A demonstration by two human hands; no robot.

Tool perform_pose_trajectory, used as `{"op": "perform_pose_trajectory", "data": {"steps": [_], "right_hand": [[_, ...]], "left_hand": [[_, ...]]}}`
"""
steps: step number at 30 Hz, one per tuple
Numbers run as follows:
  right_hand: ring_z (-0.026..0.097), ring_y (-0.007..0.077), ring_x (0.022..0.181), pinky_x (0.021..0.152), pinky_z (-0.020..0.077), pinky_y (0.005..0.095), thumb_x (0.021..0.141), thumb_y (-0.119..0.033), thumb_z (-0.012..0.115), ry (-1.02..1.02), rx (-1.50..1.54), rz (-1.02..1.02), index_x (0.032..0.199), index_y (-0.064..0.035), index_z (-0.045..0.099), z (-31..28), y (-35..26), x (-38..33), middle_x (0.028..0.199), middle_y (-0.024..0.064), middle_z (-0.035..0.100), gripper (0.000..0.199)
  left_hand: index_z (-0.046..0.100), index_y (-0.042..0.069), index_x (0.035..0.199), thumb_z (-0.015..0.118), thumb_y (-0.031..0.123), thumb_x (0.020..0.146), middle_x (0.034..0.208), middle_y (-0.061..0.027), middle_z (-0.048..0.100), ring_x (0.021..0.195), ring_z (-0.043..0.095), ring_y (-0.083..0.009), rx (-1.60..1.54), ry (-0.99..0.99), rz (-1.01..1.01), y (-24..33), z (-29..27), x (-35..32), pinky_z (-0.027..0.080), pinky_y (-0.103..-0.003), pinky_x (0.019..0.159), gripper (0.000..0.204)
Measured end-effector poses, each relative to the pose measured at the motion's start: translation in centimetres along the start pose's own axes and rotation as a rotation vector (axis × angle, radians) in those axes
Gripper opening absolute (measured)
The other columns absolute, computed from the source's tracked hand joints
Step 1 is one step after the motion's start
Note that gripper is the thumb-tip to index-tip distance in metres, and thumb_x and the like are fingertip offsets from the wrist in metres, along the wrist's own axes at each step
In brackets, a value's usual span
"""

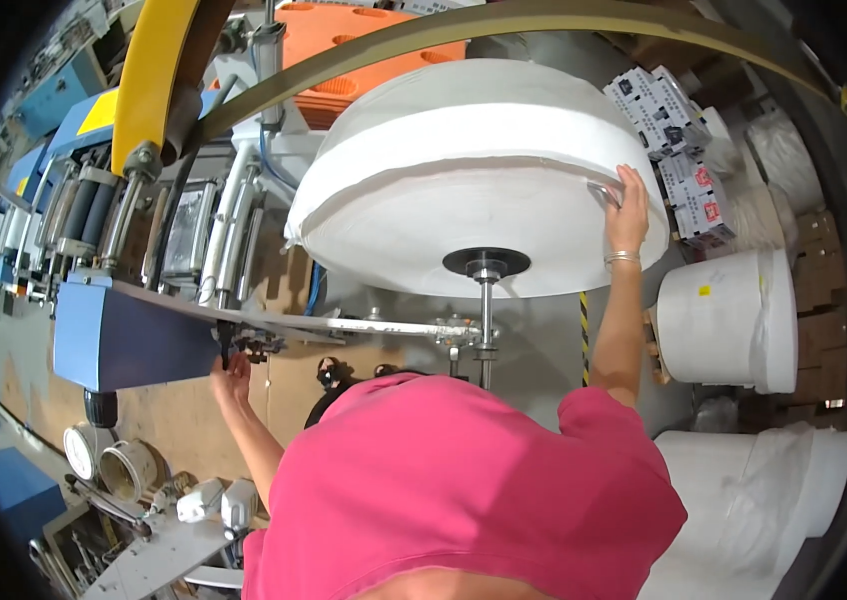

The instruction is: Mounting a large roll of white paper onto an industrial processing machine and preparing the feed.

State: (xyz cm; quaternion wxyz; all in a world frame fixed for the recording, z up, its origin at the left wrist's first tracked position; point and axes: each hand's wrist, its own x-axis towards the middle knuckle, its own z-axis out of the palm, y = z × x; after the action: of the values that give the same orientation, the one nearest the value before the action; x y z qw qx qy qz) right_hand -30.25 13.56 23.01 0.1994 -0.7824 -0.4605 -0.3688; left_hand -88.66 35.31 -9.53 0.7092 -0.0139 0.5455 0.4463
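Note:
A very large white roll of sheet material (pixel 404 215) is mounted on a metal shaft (pixel 487 305) through a black hub (pixel 486 262). My right hand (pixel 629 215) is at the roll's right edge, its fingers bent around a small silver-grey thing (pixel 601 191) whose kind I cannot make out. Around that wrist is a bracelet (pixel 623 257). Low at the left, my left hand (pixel 232 378) reaches up to a black handle (pixel 226 342) beside a blue machine housing (pixel 139 335), with fingers closed at its lower end. A long metal bar (pixel 374 325) runs from the housing to the shaft.
Machine rollers (pixel 94 212) stand at the left, with a yellow arm (pixel 149 85) above them. An olive curved bar (pixel 544 18) crosses over the roll. Behind are orange pallets (pixel 369 50). More white rolls (pixel 719 320) and stacked boxes (pixel 656 110) line the right side.

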Motion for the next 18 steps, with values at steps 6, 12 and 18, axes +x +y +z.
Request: {"op": "perform_pose_trajectory", "data": {"steps": [6, 12, 18], "right_hand": [[0.046, 0.0246, 0.111, 0.090, 0.0400, 0.0342, 0.076, -0.011, 0.061, -0.036, -0.016, 0.037, 0.110, -0.0109, 0.051, -0.6, 2.2, -0.4, 0.115, 0.0064, 0.052, 0.035], [0.045, 0.0312, 0.111, 0.087, 0.0423, 0.0361, 0.075, -0.016, 0.064, -0.015, -0.250, -0.030, 0.117, -0.0118, 0.048, -2.1, -1.2, -0.2, 0.127, 0.0107, 0.041, 0.046], [0.048, 0.0253, 0.110, 0.085, 0.0449, 0.0326, 0.073, -0.014, 0.066, -0.026, -0.070, -0.290, 0.113, -0.0124, 0.053, 1.3, -7.1, 2.0, 0.118, 0.0083, 0.051, 0.043]], "left_hand": [[0.043, -0.005, 0.099, 0.041, 0.028, 0.089, 0.086, -0.0182, 0.058, 0.080, 0.059, -0.0298, 0.031, 0.052, 0.051, -0.2, -0.2, 1.1, 0.050, -0.037, 0.066, 0.035], [0.039, -0.003, 0.106, 0.038, 0.021, 0.090, 0.089, -0.0211, 0.056, 0.081, 0.059, -0.0319, -0.060, 0.102, 0.134, -1.1, 0.4, 0.7, 0.051, -0.039, 0.067, 0.029], [0.038, -0.006, 0.104, 0.034, 0.013, 0.090, 0.097, -0.0223, 0.051, 0.088, 0.054, -0.0327, -0.147, 0.071, 0.191, -1.4, 1.4, -1.6, 0.049, -0.042, 0.076, 0.024]]}}
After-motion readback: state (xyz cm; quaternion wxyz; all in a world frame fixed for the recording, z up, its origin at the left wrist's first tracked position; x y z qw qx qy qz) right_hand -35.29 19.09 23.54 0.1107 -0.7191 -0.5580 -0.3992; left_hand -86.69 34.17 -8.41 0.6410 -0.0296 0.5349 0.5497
